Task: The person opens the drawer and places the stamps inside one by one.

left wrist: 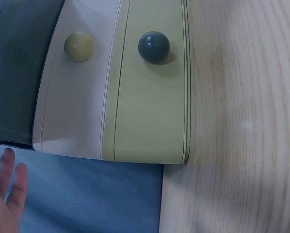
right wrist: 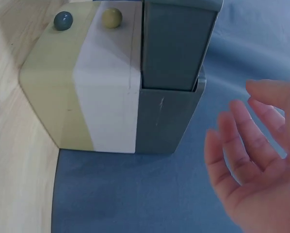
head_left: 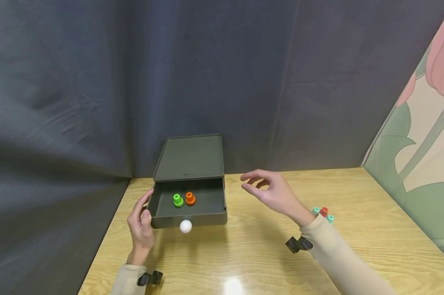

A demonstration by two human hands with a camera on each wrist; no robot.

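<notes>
Head view, drawer: On my feed, the dark drawer (head_left: pixel 209 219) stands pulled out, a green peg (head_left: pixel 178 201) and an orange peg (head_left: pixel 190 199) inside.
Head view, hands: I see the left hand (head_left: pixel 140 227) at its left side, the right hand (head_left: pixel 275 192) in the air to its right, loosely bent, holding nothing.
Left wrist, fingers: Extended beside the drawer's corner; contact I cannot tell.
Right wrist, cabinet (right wrist: pixel 111 107): Stands apart from the right hand's spread fingers.

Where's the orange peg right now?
In the head view, the orange peg stands inside the open top drawer, just right of the lime-green peg.
</notes>
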